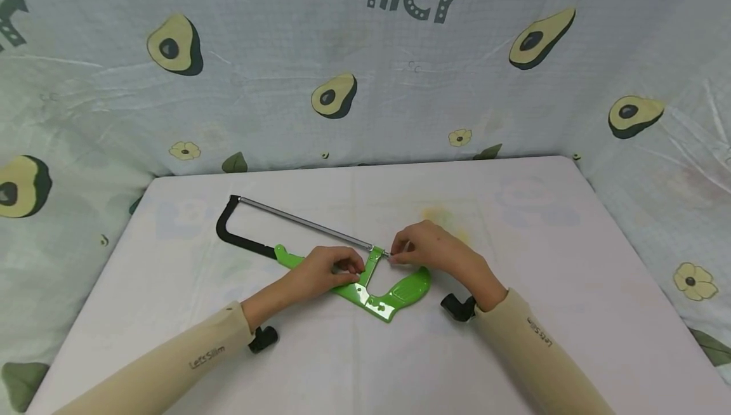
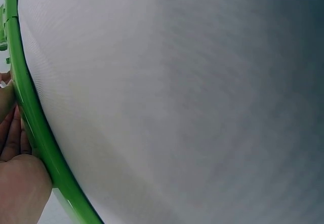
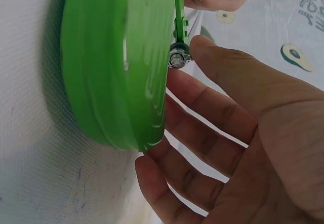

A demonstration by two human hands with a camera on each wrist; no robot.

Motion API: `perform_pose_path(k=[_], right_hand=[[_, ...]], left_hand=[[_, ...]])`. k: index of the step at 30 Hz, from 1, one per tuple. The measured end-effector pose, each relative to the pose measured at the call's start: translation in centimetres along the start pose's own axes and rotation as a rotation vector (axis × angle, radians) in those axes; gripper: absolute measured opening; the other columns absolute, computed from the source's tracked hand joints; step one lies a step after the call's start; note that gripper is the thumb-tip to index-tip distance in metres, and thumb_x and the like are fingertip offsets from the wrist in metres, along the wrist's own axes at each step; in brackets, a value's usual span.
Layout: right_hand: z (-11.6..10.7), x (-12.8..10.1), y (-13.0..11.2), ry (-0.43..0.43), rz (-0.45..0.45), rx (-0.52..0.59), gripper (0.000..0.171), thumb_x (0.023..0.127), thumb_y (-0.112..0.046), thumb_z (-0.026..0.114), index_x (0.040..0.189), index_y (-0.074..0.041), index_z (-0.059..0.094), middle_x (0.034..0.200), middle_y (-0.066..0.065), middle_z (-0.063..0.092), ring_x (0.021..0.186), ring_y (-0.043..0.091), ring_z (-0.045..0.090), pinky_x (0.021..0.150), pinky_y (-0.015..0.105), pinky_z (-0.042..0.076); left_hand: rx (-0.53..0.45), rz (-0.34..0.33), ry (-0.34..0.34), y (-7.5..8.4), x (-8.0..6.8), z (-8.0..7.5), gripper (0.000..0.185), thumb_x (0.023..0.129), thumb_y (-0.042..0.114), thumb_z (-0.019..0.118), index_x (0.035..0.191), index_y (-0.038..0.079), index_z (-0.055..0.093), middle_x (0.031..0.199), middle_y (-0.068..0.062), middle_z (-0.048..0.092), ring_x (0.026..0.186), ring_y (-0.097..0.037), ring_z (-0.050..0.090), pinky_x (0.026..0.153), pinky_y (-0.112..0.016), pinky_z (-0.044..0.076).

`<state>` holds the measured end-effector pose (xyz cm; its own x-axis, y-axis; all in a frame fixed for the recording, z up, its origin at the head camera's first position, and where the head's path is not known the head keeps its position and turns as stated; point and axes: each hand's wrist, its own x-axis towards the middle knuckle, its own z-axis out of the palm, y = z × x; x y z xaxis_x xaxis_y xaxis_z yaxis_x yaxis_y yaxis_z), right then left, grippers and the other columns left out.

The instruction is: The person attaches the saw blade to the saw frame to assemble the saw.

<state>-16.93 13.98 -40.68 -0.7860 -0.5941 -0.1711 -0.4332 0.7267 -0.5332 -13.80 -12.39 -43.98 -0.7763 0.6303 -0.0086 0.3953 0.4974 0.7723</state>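
A hacksaw (image 1: 407,289) with a green handle and a black front bow (image 1: 245,242) lies on the table. Its straight silver bar (image 1: 302,221) spans from the bow's tip to a green upright. My left hand (image 1: 322,270) grips the green frame at that upright; in the left wrist view the frame (image 2: 31,107) partly hides its fingers. Behind the upright, the thumb and fingers of my right hand (image 1: 431,247) pinch the small tension screw. The right wrist view shows this metal screw's end (image 3: 177,59) between thumb and forefinger, beside the handle (image 3: 116,67).
The saw rests on a white-covered table (image 1: 514,212). A hanging cloth (image 1: 257,53) with avocado prints rises behind and at the sides. Black wrist-camera mounts (image 1: 457,307) stick out below both wrists, close to the tabletop.
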Motion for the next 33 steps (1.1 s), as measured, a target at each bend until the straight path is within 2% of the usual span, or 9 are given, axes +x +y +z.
perform_pose_path(k=[7,14,18,25,33], right_hand=[[0.05,0.06,0.01,-0.012,0.014,0.000,0.014,0.093,-0.026,0.077,0.097,-0.013,0.078,0.092,-0.005,0.073,0.083,0.010,0.065,0.075,0.028,0.054],[0.11,0.16,0.10,-0.011,0.000,-0.009,0.020,0.097,-0.028,0.071,0.097,-0.010,0.079,0.087,-0.005,0.069,0.074,0.008,0.056,0.067,0.025,0.048],[0.05,0.20,0.13,-0.011,-0.011,-0.019,0.021,0.098,-0.028,0.069,0.096,-0.010,0.079,0.087,-0.004,0.068,0.075,0.008,0.055,0.067,0.025,0.048],[0.14,0.20,0.28,-0.002,-0.037,-0.003,0.019,0.100,-0.025,0.068,0.099,-0.010,0.078,0.089,-0.003,0.069,0.075,0.008,0.055,0.068,0.025,0.048],[0.01,0.13,0.21,0.001,-0.003,0.014,0.013,0.100,-0.019,0.067,0.102,-0.011,0.077,0.096,-0.002,0.072,0.080,0.010,0.057,0.072,0.027,0.049]], left_hand=[[-0.016,-0.005,-0.002,-0.01,0.03,-0.05,0.013,0.093,0.008,0.074,0.105,0.010,0.072,0.098,0.004,0.071,0.091,-0.006,0.064,0.083,-0.026,0.054],[-0.017,-0.007,-0.003,0.18,0.06,-0.07,0.013,0.093,0.007,0.075,0.105,0.010,0.072,0.098,0.004,0.071,0.090,-0.006,0.064,0.082,-0.025,0.054],[-0.014,-0.006,-0.002,0.19,0.06,-0.08,0.013,0.093,0.008,0.075,0.105,0.010,0.072,0.097,0.004,0.071,0.090,-0.006,0.064,0.082,-0.025,0.054],[-0.010,-0.002,0.000,0.03,0.01,-0.01,0.013,0.093,0.008,0.074,0.106,0.010,0.072,0.098,0.003,0.071,0.089,-0.006,0.063,0.082,-0.025,0.054],[-0.011,0.005,0.004,0.07,0.06,-0.04,0.012,0.093,0.008,0.074,0.105,0.009,0.072,0.097,0.003,0.071,0.089,-0.005,0.063,0.082,-0.025,0.054]])
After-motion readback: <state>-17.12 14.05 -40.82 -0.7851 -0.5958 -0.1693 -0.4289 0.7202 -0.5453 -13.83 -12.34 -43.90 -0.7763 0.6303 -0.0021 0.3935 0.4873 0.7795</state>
